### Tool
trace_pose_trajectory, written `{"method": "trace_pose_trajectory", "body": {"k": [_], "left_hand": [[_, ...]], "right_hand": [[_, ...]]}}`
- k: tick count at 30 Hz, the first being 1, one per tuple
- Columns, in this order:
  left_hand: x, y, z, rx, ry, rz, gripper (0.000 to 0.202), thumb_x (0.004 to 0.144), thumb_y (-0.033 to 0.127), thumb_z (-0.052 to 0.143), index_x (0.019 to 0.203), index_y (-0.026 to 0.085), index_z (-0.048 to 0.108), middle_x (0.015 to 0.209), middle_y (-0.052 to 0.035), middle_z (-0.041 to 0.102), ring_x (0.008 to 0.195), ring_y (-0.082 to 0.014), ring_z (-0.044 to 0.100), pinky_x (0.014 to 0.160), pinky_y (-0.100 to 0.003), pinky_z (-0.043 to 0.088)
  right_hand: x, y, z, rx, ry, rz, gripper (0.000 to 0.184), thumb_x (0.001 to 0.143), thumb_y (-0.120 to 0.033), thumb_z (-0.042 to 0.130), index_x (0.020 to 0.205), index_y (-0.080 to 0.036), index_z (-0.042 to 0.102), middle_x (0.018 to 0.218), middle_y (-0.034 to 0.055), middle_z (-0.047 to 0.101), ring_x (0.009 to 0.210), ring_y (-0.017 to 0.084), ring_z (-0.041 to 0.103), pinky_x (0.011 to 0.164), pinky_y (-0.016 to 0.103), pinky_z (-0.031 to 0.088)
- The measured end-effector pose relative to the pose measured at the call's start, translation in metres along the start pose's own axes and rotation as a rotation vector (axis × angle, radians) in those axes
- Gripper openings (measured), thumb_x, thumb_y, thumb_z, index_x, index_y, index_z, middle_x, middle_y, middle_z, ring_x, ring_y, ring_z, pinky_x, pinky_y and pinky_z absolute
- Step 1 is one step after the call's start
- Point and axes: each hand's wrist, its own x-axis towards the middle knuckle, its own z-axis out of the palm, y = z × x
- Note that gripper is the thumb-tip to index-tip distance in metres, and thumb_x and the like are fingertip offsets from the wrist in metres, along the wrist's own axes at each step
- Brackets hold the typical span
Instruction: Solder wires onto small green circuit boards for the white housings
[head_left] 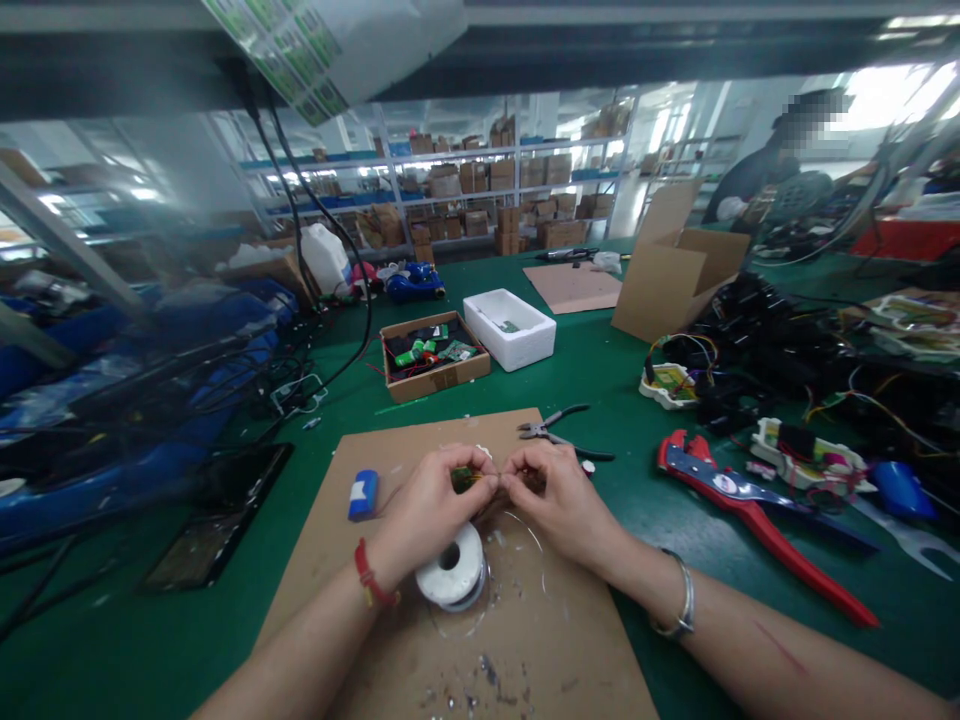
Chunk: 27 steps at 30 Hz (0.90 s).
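Observation:
My left hand (463, 488) and my right hand (551, 490) meet fingertip to fingertip over a cardboard sheet (405, 640). Each is closed in a pinch on thin wires (472, 477), partly covered by the fingers. Behind the left fingers shows a bit of a small green and white board, mostly hidden. Below the hands stands a white spool (459, 562) with thin wire curling off it. A blue battery pack (364, 494) lies left of my left hand. Just beyond my right hand rest cutting pliers (559, 430) with dark handles.
Red-handled crimping pliers (739, 500) and wired circuit boards (810, 455) lie at right. Farther back stand a small carton of parts (439, 378), a white foam box (517, 350) and an open carton (667, 285). A dark flat panel (217, 520) lies left. A person (772, 170) sits at back right.

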Motion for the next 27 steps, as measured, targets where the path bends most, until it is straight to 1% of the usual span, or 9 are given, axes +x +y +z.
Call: {"method": "trace_pose_trajectory", "body": {"k": [5, 7, 10, 12, 13, 16, 18, 20, 27], "left_hand": [[0.001, -0.003, 0.000, 0.013, -0.013, 0.058, 0.013, 0.084, 0.024, 0.054, 0.072, 0.020, 0.059, 0.084, 0.0003, 0.059, 0.084, -0.0166, 0.055, 0.078, -0.029, 0.039], [0.002, -0.006, -0.001, -0.001, 0.000, 0.047, 0.015, 0.086, 0.027, 0.051, 0.074, 0.020, 0.058, 0.082, -0.0006, 0.059, 0.080, -0.0167, 0.055, 0.075, -0.030, 0.039], [0.005, -0.014, -0.004, -0.034, 0.031, 0.016, 0.020, 0.087, 0.033, 0.047, 0.076, 0.019, 0.057, 0.080, -0.0020, 0.058, 0.077, -0.0175, 0.054, 0.070, -0.030, 0.039], [0.007, -0.020, -0.006, -0.058, 0.047, 0.000, 0.022, 0.086, 0.036, 0.048, 0.075, 0.018, 0.056, 0.078, -0.0024, 0.057, 0.076, -0.0180, 0.053, 0.068, -0.030, 0.039], [0.007, -0.022, -0.006, -0.067, 0.052, -0.006, 0.023, 0.086, 0.037, 0.048, 0.075, 0.018, 0.056, 0.078, -0.0025, 0.057, 0.075, -0.0181, 0.053, 0.068, -0.030, 0.039], [0.007, -0.024, -0.006, -0.075, 0.060, -0.021, 0.024, 0.085, 0.038, 0.049, 0.075, 0.018, 0.057, 0.077, -0.0024, 0.058, 0.074, -0.0187, 0.054, 0.068, -0.032, 0.039], [0.007, -0.023, -0.007, -0.068, 0.061, -0.022, 0.023, 0.084, 0.039, 0.050, 0.076, 0.018, 0.058, 0.079, -0.0024, 0.060, 0.077, -0.0194, 0.054, 0.071, -0.033, 0.039], [0.007, -0.021, -0.007, -0.058, 0.062, -0.021, 0.023, 0.084, 0.039, 0.051, 0.077, 0.019, 0.059, 0.079, -0.0022, 0.060, 0.078, -0.0197, 0.055, 0.072, -0.033, 0.038], [0.005, -0.021, -0.008, -0.027, 0.097, 0.016, 0.023, 0.083, 0.038, 0.051, 0.074, 0.019, 0.058, 0.078, -0.0024, 0.059, 0.075, -0.0192, 0.054, 0.069, -0.033, 0.039]], "right_hand": [[0.011, 0.000, -0.007, -0.006, -0.037, -0.020, 0.009, 0.081, -0.019, 0.061, 0.073, -0.020, 0.061, 0.071, -0.0033, 0.064, 0.071, 0.014, 0.057, 0.074, 0.031, 0.037], [0.021, 0.002, -0.028, -0.023, 0.001, -0.012, 0.006, 0.084, -0.026, 0.060, 0.082, -0.021, 0.062, 0.081, -0.0013, 0.067, 0.079, 0.016, 0.060, 0.078, 0.031, 0.040], [0.016, 0.011, -0.080, -0.094, 0.185, 0.066, 0.030, 0.092, -0.042, 0.045, 0.110, -0.020, 0.054, 0.108, 0.0077, 0.064, 0.098, 0.020, 0.058, 0.085, 0.036, 0.043], [-0.012, 0.025, -0.116, -0.202, 0.290, 0.160, 0.039, 0.089, -0.048, 0.047, 0.113, -0.018, 0.053, 0.114, 0.0136, 0.061, 0.104, 0.027, 0.056, 0.088, 0.044, 0.041], [-0.033, 0.035, -0.131, -0.399, 0.306, 0.282, 0.045, 0.086, -0.053, 0.049, 0.114, -0.019, 0.054, 0.114, 0.0139, 0.062, 0.104, 0.031, 0.056, 0.088, 0.048, 0.041], [-0.101, 0.069, -0.158, -0.822, 0.137, 0.484, 0.068, 0.077, -0.066, 0.048, 0.122, -0.016, 0.055, 0.118, 0.0206, 0.060, 0.105, 0.044, 0.054, 0.077, 0.058, 0.043], [-0.135, 0.089, -0.162, -0.996, 0.097, 0.461, 0.070, 0.081, -0.065, 0.041, 0.128, -0.015, 0.051, 0.127, 0.0193, 0.055, 0.115, 0.043, 0.049, 0.083, 0.060, 0.041], [-0.152, 0.099, -0.159, -1.129, 0.086, 0.391, 0.068, 0.085, -0.063, 0.035, 0.131, -0.014, 0.049, 0.126, 0.0179, 0.057, 0.119, 0.041, 0.046, 0.091, 0.061, 0.035], [-0.141, 0.081, -0.143, -1.353, 0.094, 0.190, 0.057, 0.088, -0.040, 0.035, 0.118, 0.002, 0.058, 0.103, 0.0245, 0.062, 0.106, 0.040, 0.052, 0.100, 0.060, 0.025]]}}
